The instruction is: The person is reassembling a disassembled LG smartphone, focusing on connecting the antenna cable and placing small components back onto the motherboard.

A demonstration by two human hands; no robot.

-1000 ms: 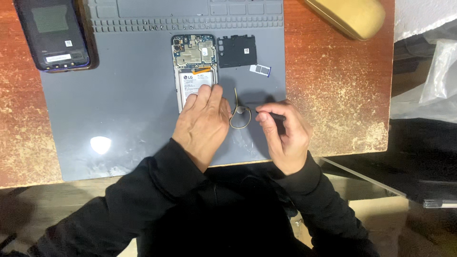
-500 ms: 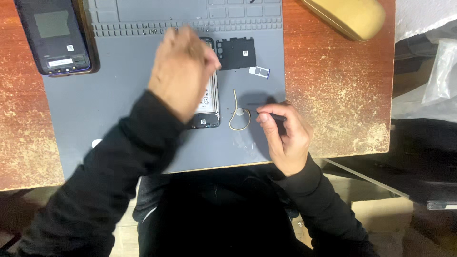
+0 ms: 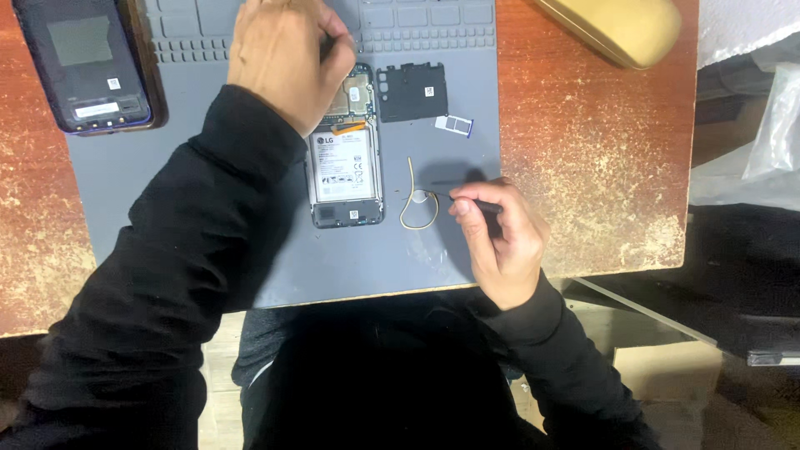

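Opened phone (image 3: 346, 167) at mat (image 3: 167, 192) centre, inner cover plate (image 3: 411, 90) just right of it, card tray (image 3: 454, 125) beside that, back cover (image 3: 83, 67) far left, mat on counter (image 3: 583, 167)

Matt grey rubbery mat (image 3: 150, 192), worn rough wooden table (image 3: 592, 175), glossy plastic phone back cover (image 3: 83, 67)
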